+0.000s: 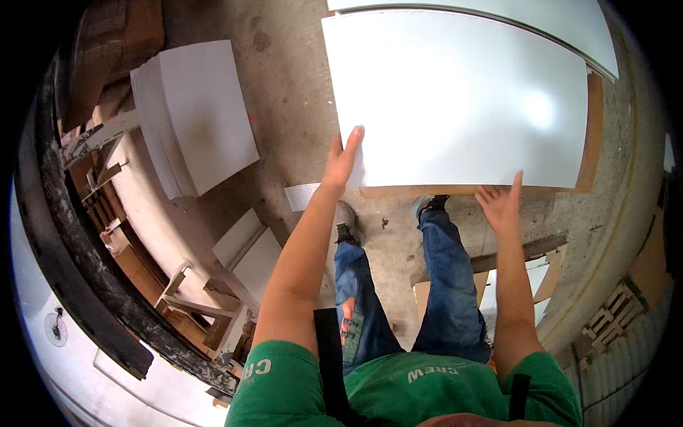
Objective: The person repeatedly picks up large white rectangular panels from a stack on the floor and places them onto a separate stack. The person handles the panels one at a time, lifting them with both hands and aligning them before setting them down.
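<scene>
A large white panel [455,99] lies flat in front of me over a brown board [592,142] that shows along its right and near edges. My left hand [341,162] is at the panel's left edge, thumb over the white face and fingers along the side, partly hidden. At the near edge, toward the right, my right hand [501,208] has its thumb raised over the panel and its fingers spread against the rim. Whether those fingertips reach beneath the panel I cannot tell.
Beyond the panel lies another white sheet [498,10]. A stack of white panels [206,114] stands to the left, with smaller white pieces [260,256] nearer me. Dark metal beams [92,235] run along the far left. Framed boards [544,274] lie by my right leg; a wooden pallet [612,313] is farther right.
</scene>
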Demonstrator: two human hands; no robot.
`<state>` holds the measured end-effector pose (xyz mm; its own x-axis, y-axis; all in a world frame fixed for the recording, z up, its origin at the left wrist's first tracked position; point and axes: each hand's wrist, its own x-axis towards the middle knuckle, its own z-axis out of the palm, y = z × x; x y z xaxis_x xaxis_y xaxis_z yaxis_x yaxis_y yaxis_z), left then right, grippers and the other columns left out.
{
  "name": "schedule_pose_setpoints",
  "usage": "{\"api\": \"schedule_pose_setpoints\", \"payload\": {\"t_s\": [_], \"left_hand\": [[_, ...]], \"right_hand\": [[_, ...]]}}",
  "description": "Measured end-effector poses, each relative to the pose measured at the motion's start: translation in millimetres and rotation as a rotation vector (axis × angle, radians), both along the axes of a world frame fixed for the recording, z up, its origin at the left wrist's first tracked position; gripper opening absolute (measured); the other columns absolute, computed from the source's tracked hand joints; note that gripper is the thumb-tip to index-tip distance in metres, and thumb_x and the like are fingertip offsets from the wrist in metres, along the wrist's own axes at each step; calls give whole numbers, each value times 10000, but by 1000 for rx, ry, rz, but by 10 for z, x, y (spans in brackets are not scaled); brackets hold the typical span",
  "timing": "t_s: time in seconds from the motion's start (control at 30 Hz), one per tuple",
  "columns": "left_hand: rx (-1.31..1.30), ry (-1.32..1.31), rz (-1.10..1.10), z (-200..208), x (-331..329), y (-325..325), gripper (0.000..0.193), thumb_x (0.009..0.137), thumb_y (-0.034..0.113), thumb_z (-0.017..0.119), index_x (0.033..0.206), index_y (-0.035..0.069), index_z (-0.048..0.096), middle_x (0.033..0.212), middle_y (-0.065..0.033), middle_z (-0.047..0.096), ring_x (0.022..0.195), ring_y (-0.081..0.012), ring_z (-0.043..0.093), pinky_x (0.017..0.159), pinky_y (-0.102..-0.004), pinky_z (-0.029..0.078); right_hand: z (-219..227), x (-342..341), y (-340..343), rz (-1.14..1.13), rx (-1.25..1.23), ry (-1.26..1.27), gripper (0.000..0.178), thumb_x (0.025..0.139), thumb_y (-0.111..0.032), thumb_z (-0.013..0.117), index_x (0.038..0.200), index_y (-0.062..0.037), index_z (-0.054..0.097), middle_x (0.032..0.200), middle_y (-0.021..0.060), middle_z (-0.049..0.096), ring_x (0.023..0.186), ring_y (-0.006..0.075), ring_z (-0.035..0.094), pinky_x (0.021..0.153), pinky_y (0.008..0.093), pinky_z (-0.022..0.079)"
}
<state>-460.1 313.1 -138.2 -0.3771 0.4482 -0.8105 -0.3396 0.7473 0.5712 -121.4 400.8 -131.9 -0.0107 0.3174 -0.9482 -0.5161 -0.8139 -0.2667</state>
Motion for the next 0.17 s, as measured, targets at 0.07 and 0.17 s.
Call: {"api": "schedule_pose_setpoints", "payload": {"t_s": [0.07, 0.17], "left_hand": [[39, 15, 2, -57, 0, -24, 943, 756, 600, 535, 1309, -103, 236, 1316, -280, 318, 1220, -329, 345, 999, -377, 291], [77, 35, -24, -146, -59, -72, 947, 761, 602, 526, 1312, -105, 220, 1314, -280, 320, 1219, -334, 346, 1004, -384, 284]], "right_hand": [[64, -503, 100, -25, 167, -10, 792, 772, -591, 529, 1357, -145, 235, 1270, 114, 369, 1134, 266, 385, 985, 406, 306], [35, -750, 164, -19, 339, -87, 903, 724, -661, 527, 1379, -145, 180, 1339, 91, 293, 1195, 293, 327, 1032, 430, 241]]}}
